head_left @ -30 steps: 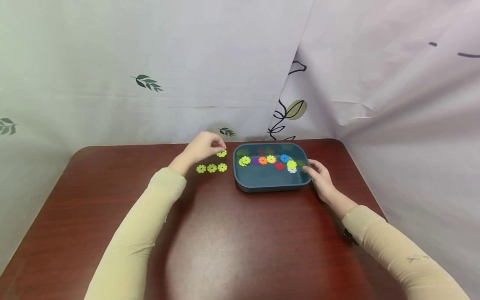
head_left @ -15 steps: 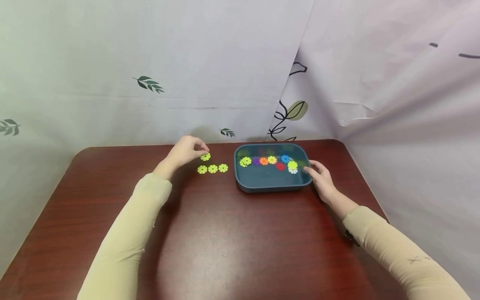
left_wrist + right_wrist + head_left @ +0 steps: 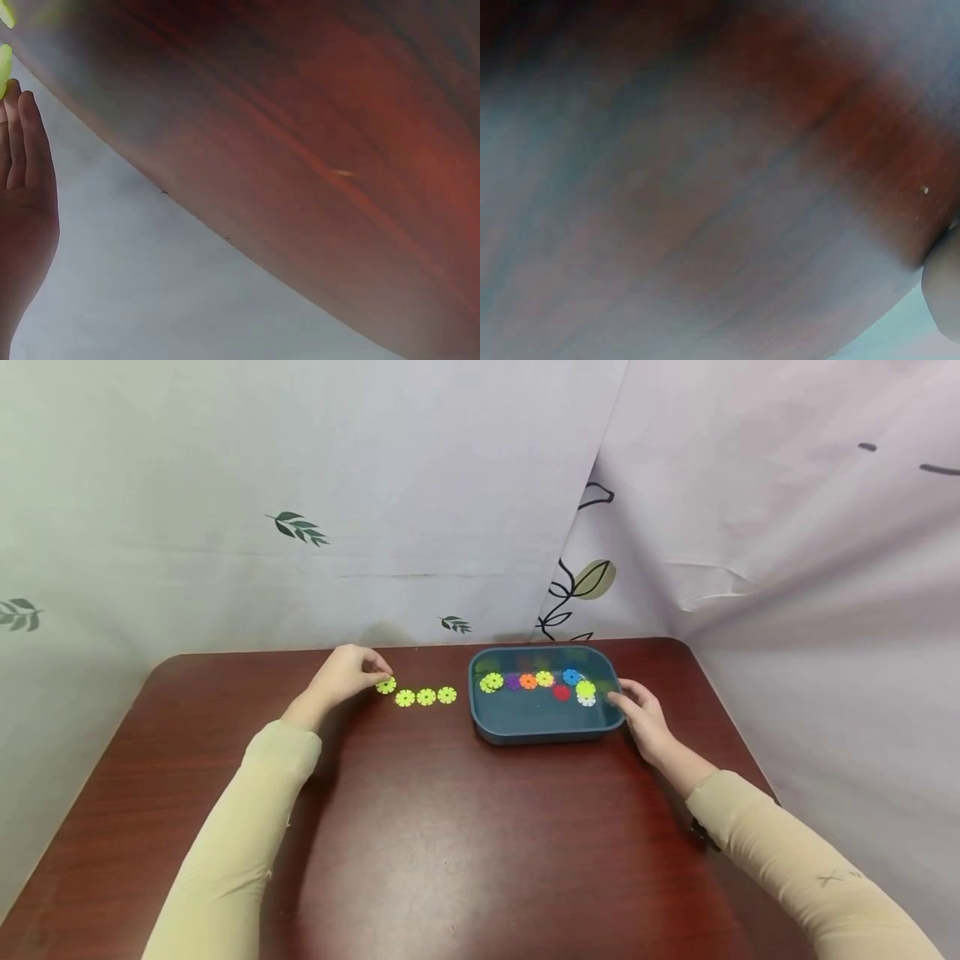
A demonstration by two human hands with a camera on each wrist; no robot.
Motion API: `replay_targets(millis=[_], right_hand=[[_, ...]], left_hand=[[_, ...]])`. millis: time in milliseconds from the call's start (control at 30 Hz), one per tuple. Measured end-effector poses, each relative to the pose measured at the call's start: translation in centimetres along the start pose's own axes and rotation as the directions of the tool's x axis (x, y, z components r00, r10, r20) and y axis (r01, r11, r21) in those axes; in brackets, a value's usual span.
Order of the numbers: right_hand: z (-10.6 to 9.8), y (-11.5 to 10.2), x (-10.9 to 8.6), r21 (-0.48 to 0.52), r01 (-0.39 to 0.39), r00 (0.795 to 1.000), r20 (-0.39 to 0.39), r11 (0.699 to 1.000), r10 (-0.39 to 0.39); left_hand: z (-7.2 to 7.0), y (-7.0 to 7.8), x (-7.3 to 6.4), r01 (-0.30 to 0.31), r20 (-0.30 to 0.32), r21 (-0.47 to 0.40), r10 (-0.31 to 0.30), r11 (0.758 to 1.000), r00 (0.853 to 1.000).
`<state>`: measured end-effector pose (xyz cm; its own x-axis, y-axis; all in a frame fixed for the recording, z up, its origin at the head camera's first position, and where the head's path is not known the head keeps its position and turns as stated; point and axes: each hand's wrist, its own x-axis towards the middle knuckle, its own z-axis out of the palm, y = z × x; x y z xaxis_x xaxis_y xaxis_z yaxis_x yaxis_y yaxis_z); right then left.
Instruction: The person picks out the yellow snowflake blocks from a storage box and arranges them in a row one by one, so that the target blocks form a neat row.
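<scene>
My left hand (image 3: 343, 678) pinches a yellow-green notched disc (image 3: 386, 686) between thumb and fingers, just left of and slightly behind a row. That row is made of three matching discs, left (image 3: 405, 698), middle (image 3: 426, 697) and right (image 3: 447, 695), lying flat on the table. Only a sliver of yellow-green plastic (image 3: 4, 66) shows near the fingertips in the left wrist view. My right hand (image 3: 643, 718) grips the right rim of a dark blue-grey tray (image 3: 547, 734), thumb over the edge. The other fingers are partly hidden behind the wall.
Inside the tray lie several notched discs: yellow-green, purple (image 3: 513, 682), orange (image 3: 528, 681), red (image 3: 561, 693), blue (image 3: 572, 677) and white (image 3: 586, 700). The reddish-brown table (image 3: 450, 827) ends at a pale leaf-printed curtain (image 3: 420, 527) behind and to the right.
My left hand has carried its disc leftward and a little nearer, from behind the row's right end to its left end. The right hand and tray have stayed put.
</scene>
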<state>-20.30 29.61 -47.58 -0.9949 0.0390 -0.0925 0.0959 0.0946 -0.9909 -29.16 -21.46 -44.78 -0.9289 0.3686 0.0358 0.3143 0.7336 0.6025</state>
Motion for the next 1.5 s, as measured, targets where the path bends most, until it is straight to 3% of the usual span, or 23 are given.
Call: replay_targets(millis=[400,900,1167,1500], right_hand=[[0.1,-0.2,0.0,0.014,0.0,1.0,0.004,1.0,0.0],[-0.1,-0.2,-0.1,0.119,-0.019,1.0,0.018,0.993,0.016],[-0.3,-0.7,0.1,0.179,-0.058,0.997,0.069,0.982,0.047],[-0.4,-1.4,0.5,0.164,-0.069,0.993,0.101,0.984,0.053]], left_hand=[[0.4,-1.3,-0.7,0.019,0.035,0.018,-0.019,1.0,0.999],[1.0,-1.5,-1.2,0.044,0.053,-0.008,-0.043,0.999,0.998],[1.2,-1.4,-1.3,0.049,0.051,-0.019,-0.048,0.999,0.998],[1.5,-1.6,-0.8,0.044,0.05,-0.035,-0.043,0.998,0.998]])
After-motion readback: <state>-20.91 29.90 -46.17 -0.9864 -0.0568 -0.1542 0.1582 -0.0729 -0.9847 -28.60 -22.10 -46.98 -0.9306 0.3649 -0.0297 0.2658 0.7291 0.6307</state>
